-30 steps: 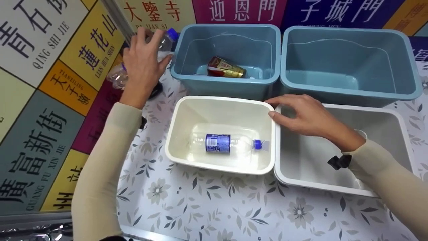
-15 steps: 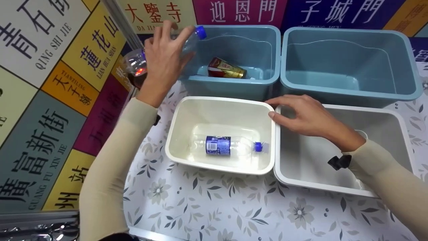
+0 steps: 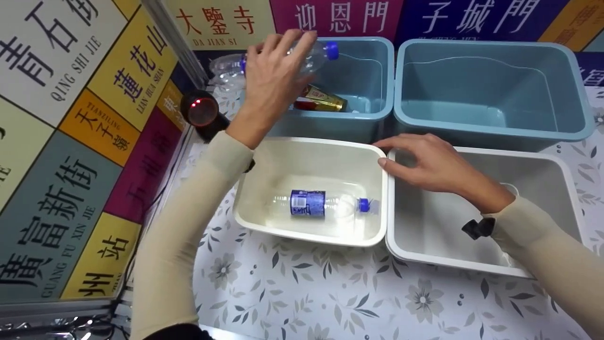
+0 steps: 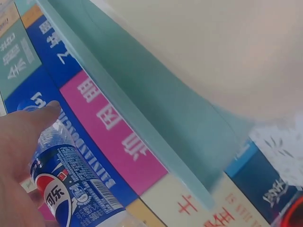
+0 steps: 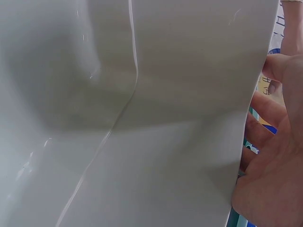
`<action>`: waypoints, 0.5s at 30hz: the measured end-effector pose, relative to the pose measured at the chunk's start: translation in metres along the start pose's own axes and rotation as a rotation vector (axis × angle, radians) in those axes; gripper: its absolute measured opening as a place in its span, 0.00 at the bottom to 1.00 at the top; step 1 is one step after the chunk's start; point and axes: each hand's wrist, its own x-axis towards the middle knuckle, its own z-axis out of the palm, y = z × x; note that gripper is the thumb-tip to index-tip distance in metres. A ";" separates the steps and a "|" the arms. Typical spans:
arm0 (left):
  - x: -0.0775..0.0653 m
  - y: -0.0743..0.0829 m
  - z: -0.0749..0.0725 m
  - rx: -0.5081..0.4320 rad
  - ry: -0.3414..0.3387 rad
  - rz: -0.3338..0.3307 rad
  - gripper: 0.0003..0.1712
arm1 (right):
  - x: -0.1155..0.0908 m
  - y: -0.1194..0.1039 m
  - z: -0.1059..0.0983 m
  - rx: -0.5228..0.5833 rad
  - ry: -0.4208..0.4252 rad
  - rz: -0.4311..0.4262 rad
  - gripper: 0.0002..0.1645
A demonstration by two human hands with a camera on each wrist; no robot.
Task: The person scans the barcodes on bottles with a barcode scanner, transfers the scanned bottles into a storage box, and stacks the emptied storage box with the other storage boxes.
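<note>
In the head view my left hand (image 3: 276,71) grips a clear plastic bottle (image 3: 227,71) with a blue cap, over the left side of the left blue-green bin (image 3: 325,123). The left wrist view shows a blue Pepsi-style label on this bottle (image 4: 71,189), held on its side. My right hand (image 3: 429,163) rests where the rims of two white bins meet, its thumb at the left white bin's corner. Inside the left white bin (image 3: 311,145) lies another clear bottle (image 3: 307,203) with a blue label. In the right wrist view, my right hand's fingers (image 5: 260,127) are partly hidden behind a white wall.
A red and gold can (image 3: 323,99) lies in the left blue-green bin. Right of it stands a second blue-green bin (image 3: 490,132). The right white bin (image 3: 465,257) sits beside the left one. A black round device with red lights (image 3: 200,113) stands near the left wall.
My left hand has carried the bottle rightward, from beside the left blue-green bin to above it. The black device has come into fuller view. My right hand has stayed in place.
</note>
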 end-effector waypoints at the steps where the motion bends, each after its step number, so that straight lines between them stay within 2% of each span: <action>1: 0.002 0.004 0.001 0.002 0.008 0.013 0.33 | 0.000 0.000 0.000 -0.003 0.000 0.001 0.24; 5: 0.008 0.018 0.001 -0.016 -0.001 0.046 0.33 | 0.001 0.000 0.000 -0.006 -0.002 0.007 0.24; 11: 0.017 0.031 0.000 -0.048 -0.040 0.052 0.32 | 0.001 0.000 0.000 -0.002 -0.010 0.020 0.24; 15: 0.023 0.039 0.001 -0.047 -0.029 0.070 0.31 | 0.001 0.000 0.001 0.003 -0.013 0.024 0.24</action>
